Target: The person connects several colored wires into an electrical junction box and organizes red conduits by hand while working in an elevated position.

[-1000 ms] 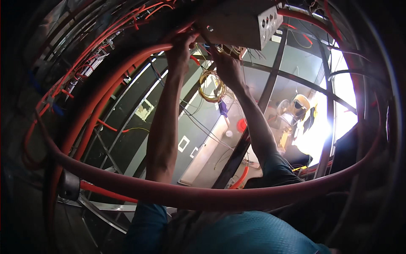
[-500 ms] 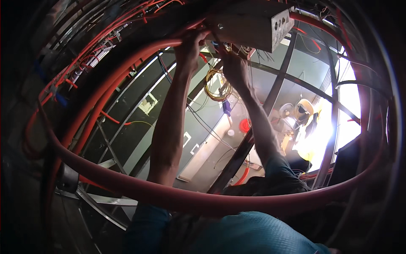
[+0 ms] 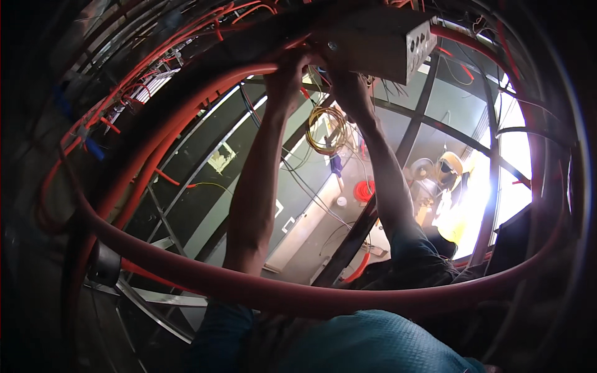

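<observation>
My left hand (image 3: 288,76) is raised beside the grey metal box (image 3: 373,46), where a thick orange conduit (image 3: 242,73) runs up to it. Its fingers look curled, but shadow hides what is in them. Just to the right, my right hand (image 3: 349,93) reaches up under the box's near edge with its fingers bent. What it grips is hidden. A coil of yellow wire (image 3: 326,132) hangs below and between the hands. Thin loose wires (image 3: 392,86) stick out beneath the box, whose right end face has several round holes.
A thick red-orange conduit (image 3: 298,297) loops across in front of my chest. Dark metal framing bars (image 3: 429,124) cross the space below. More orange conduits (image 3: 149,149) bend along the left. Farther down lie a red coil (image 3: 364,191) and a pale, round-headed object (image 3: 449,166) near a bright opening.
The view has shifted slightly, so most things sit a little lower and to the right. My right hand has moved farther under the box edge. My left hand stays by the conduit.
</observation>
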`<state>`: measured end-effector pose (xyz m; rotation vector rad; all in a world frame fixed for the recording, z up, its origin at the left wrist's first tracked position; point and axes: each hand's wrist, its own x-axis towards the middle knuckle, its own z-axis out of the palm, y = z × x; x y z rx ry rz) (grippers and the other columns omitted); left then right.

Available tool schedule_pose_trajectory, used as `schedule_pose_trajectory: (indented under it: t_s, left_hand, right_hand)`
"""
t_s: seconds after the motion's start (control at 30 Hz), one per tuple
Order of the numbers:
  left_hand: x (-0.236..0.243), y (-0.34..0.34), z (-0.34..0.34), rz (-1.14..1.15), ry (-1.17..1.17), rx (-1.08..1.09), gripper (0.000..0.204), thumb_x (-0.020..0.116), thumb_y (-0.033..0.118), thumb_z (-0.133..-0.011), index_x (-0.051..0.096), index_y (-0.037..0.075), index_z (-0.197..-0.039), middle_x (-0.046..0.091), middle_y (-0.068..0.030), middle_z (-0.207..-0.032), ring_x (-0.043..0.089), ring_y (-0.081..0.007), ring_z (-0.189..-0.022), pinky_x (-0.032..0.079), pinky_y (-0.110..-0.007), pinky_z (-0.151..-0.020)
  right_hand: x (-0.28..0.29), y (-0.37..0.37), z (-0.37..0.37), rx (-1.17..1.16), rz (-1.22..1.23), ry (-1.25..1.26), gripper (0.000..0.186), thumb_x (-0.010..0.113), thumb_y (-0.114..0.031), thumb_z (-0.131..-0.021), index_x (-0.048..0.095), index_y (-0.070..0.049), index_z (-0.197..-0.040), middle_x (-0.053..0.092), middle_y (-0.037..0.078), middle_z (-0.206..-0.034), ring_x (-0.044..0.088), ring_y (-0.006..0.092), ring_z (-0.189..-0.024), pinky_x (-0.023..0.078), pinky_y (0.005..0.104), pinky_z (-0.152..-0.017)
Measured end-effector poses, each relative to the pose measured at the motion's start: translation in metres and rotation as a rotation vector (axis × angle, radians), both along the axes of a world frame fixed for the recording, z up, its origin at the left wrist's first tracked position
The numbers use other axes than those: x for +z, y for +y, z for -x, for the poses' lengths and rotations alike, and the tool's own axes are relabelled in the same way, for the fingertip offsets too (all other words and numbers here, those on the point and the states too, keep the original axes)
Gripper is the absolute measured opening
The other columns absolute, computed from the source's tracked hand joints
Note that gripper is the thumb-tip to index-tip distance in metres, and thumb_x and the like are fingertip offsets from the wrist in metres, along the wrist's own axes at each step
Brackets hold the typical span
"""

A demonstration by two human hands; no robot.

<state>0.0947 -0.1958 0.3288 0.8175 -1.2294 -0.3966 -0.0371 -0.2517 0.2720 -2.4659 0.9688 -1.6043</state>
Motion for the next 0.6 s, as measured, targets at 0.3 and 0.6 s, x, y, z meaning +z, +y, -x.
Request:
schedule_pose_trajectory:
  t_s: [0.3, 0.6]
  left_hand:
    - [0.000, 0.005, 0.005, -0.150, -0.046, 0.053, 0.020, 0.074, 0.019, -0.085, 0.071, 0.004, -0.098, 0.063, 0.0018, -0.078, 0.054, -0.0058, -0.070, 0.043, -0.025, -0.064]
    - [-0.036, 0.002, -0.003, -0.133, 0.033, 0.011, 0.023, 0.071, 0.015, -0.084, 0.070, 0.003, -0.104, 0.068, -0.0032, -0.090, 0.060, -0.0106, -0.081, 0.048, -0.028, -0.077]
  right_hand:
    - [-0.119, 0.045, 0.039, 0.039, -0.224, -0.141, 0.034, 0.054, -0.034, -0.101, 0.065, -0.005, -0.090, 0.062, 0.019, -0.071, 0.065, 0.0375, -0.067, 0.048, 0.0458, -0.057]
    - [-0.157, 0.104, 0.075, 0.083, -0.341, 0.061, 0.034, 0.053, -0.006, -0.095, 0.060, -0.017, -0.126, 0.059, 0.005, -0.071, 0.062, 0.0217, -0.062, 0.051, 0.0353, -0.055]
